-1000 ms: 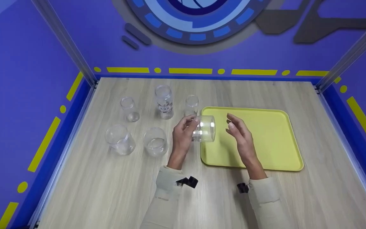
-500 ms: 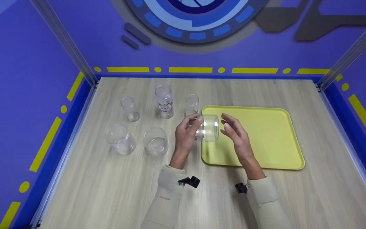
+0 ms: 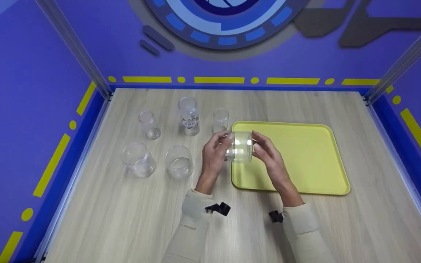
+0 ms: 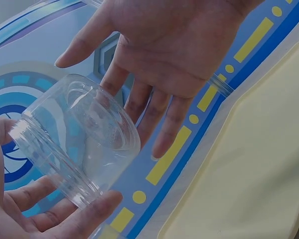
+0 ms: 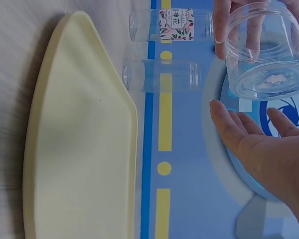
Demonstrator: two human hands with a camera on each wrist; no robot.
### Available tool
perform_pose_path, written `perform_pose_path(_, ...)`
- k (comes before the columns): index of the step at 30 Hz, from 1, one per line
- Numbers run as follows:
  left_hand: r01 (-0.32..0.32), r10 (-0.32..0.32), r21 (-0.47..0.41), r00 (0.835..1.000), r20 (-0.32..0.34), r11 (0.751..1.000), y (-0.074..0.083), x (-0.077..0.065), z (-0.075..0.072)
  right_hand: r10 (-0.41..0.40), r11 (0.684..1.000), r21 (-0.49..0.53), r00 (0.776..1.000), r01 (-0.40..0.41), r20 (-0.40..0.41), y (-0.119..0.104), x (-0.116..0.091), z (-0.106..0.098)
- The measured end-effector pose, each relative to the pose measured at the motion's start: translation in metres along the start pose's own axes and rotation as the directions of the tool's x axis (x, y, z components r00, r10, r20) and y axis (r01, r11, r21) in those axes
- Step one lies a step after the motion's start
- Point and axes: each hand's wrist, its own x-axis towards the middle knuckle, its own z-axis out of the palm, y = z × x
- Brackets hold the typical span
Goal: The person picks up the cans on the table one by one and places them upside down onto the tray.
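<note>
A clear, wide jar [image 3: 242, 147] is held on its side in the air by my left hand [image 3: 213, 157], over the left edge of the yellow tray [image 3: 302, 157]. Thumb and fingers grip it round the threaded neck [image 4: 55, 159], so its base points right. My right hand [image 3: 272, 157] is beside that base, palm toward it. In the right wrist view the right fingertips [image 5: 217, 107] look close to the base, with a small gap; whether any finger touches is unclear. The right fingers are loosely extended.
Left of the tray stand several clear containers: a tall bottle with a floral label [image 3: 189, 122], a slim one [image 3: 220, 117], a small one [image 3: 148, 124], a wide jar [image 3: 139, 160] and a rounded one [image 3: 179, 164]. Blue panels [image 3: 35, 109] enclose the table.
My right hand has moved left, up to the base of the jar. The left hand has shifted slightly right with the jar. The other containers and the tray stay put.
</note>
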Motion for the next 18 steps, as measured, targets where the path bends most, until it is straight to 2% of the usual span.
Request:
perform_pose_path(6,-0.008,0.008,0.001,1.000,0.001,1.000,-0.0009,-0.0010,0.0018,0.038,0.999,-0.007,0.999,-0.038,0.006,0.0021,-0.0011,0.0011)
perform_pose_path(18,-0.006,0.006,-0.004,1.000,0.016,1.000,0.0005,-0.0022,0.0034,0.054,0.998,0.023,0.999,-0.054,0.006,0.0008,-0.0009,0.0044)
